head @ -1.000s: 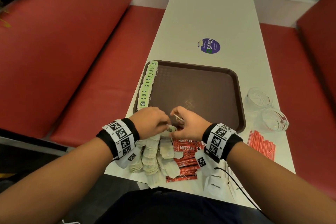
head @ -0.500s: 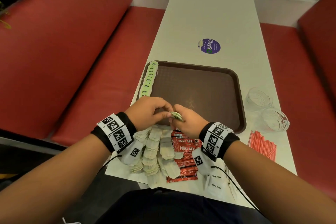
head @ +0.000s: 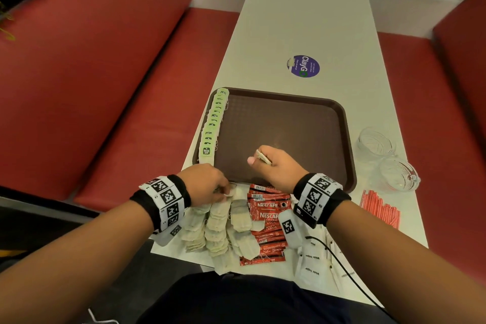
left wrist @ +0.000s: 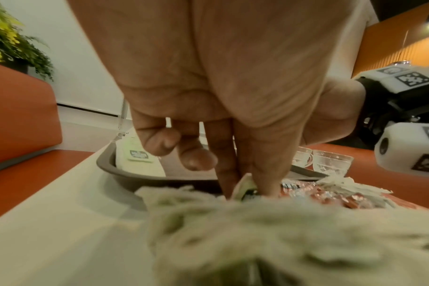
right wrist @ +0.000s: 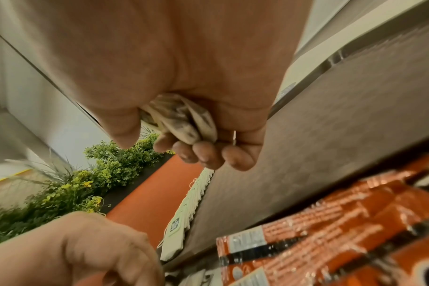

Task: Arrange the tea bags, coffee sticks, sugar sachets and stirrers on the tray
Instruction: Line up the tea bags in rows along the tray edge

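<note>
The right hand (head: 276, 166) hangs over the near middle of the dark brown plastic tray (head: 347, 139), fingers curled round a crumpled beige paper tea bag (right wrist: 181, 120), so it is the nearer hand for the next placing. The row of tea bags with pale green tags (head: 213, 123) lies to its left, running along the tray's left rim from far corner to near corner, its long axis pointing away from the person; to my eye the held bag belongs at the near end of that line, a short carry leftward. The left hand (head: 207, 187) is down at the loose heap of beige tea bags (head: 223, 226) on the white table (head: 302, 21), just before the tray's near rim, fingertips pinching one bag's tag. Apart from the row, the tray holds nothing. The red coffee sticks (head: 265, 221), white sugar sachets (head: 313, 265) and red stirrers (head: 381, 208) all lie off it, and the two clear glass cups (head: 386, 158) to its right look empty.
</note>
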A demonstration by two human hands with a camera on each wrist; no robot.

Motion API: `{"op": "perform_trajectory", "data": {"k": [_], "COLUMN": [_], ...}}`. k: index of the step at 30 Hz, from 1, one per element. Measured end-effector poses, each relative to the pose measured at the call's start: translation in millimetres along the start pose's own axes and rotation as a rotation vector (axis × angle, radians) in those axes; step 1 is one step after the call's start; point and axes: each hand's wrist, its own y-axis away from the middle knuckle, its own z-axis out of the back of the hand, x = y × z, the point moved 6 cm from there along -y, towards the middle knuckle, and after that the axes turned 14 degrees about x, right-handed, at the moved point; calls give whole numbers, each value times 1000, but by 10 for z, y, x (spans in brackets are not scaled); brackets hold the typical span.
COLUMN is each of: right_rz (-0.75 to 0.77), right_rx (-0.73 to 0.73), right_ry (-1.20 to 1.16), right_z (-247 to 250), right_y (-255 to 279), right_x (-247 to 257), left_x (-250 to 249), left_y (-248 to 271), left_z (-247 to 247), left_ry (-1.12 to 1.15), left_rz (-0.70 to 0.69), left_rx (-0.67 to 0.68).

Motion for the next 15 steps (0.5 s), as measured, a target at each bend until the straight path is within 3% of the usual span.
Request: {"op": "perform_trajectory", "data": {"k": [4, 10, 15], "right_rz": [-24, 41, 37], "right_rx": [-18, 54, -2], "right_ry": [-80, 47, 61], "right_z": [44, 3, 31], "right_y": [-9, -21, -86], "right_x": [-89, 49, 91], "left_x": [15, -39, -145], "left_y": [13, 76, 137], "left_z": [192, 644, 903], "left_ry": [44, 178, 196], "left_rz": [-40, -155, -248], "left_rx": [-120, -353, -471]}}
